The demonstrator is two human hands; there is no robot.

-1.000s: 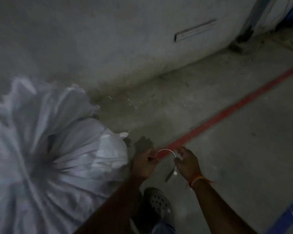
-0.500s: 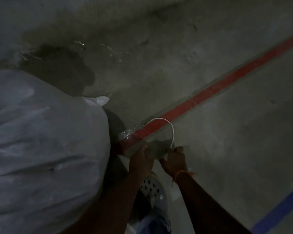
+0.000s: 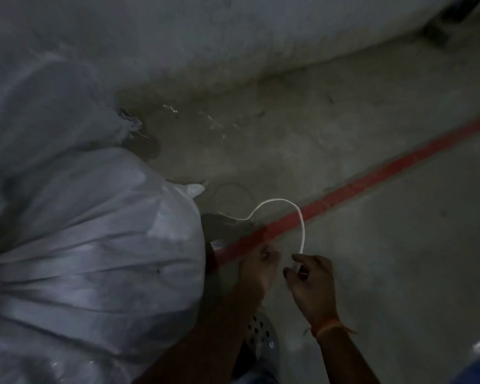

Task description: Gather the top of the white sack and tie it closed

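We pinched string [image 3: 302, 231] in right hand [image 3: 313, 284]; left hand [image 3: 258, 268] blurred, grip unclear. Sack [image 3: 94, 231] lay left, untied. Advice: straighten string, then gather sack top tightly.

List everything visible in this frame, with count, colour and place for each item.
white sack: one, white, left, on the floor
string: one, white, curving up from the right hand over the red line
red line: one, red, diagonal across the floor
floor: grey concrete
wall: grey, top
shoe: one, grey, perforated, bottom centre
left hand: blurred, beside the sack
right hand: pinching the string; orange wrist thread
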